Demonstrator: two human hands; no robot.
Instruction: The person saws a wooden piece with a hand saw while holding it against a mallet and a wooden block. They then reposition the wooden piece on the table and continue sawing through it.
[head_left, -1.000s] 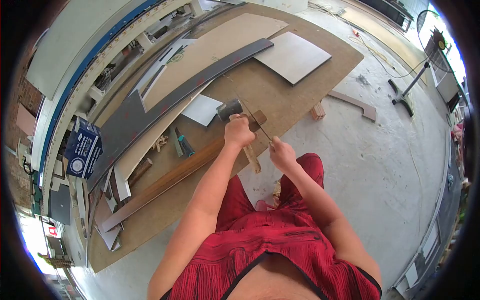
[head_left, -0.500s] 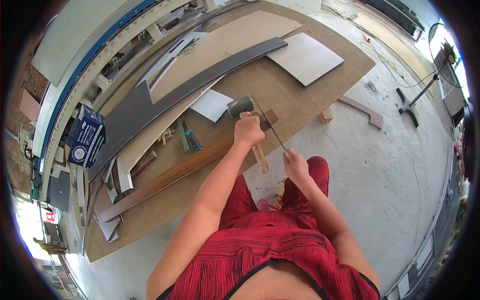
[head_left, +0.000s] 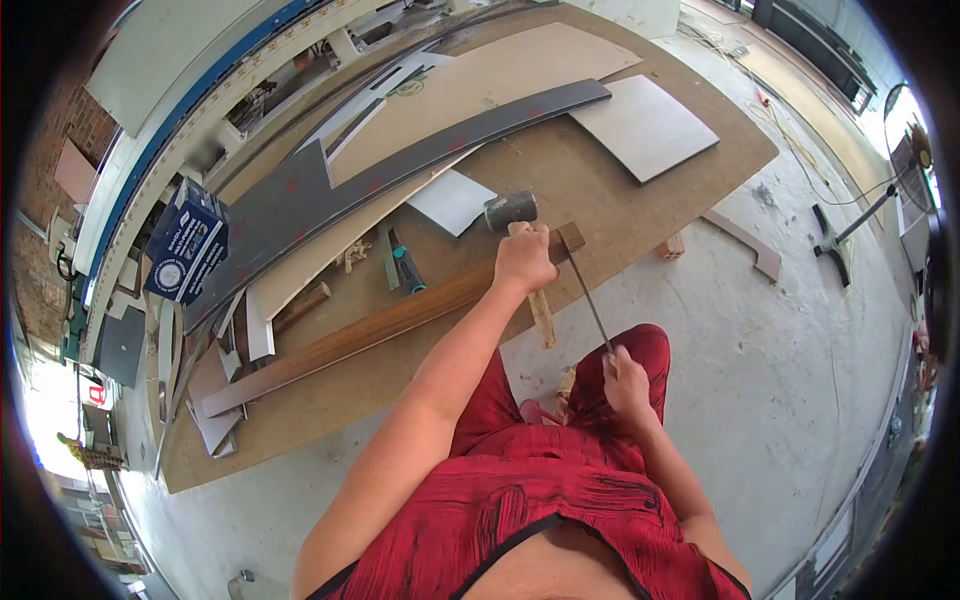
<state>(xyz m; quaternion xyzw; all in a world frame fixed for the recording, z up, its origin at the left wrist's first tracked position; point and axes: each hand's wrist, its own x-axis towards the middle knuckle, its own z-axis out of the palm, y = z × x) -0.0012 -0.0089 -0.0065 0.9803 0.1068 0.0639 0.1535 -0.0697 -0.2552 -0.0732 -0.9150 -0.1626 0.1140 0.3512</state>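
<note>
My left hand is closed around a mallet with a dark head and a wooden handle, just below the head. The hand rests on a long brown wooden board near its right end, the mallet lying across it. In my closed right hand, beside my knee, is what looks like a hand saw, seen edge-on as a thin dark blade. Its far end meets the board near the tip, right of my left hand. Teeth on the blade are too small to make out.
The board lies along the near edge of a brown worktable. Behind it are a dark grey panel, white offcuts, a teal-and-black tool and a blue box. A stand fan stands on the floor at right.
My right hand has pulled the saw back toward my knee, so less blade reaches past the board. My left hand keeps its grip on the mallet. The whole view has shifted slightly.
</note>
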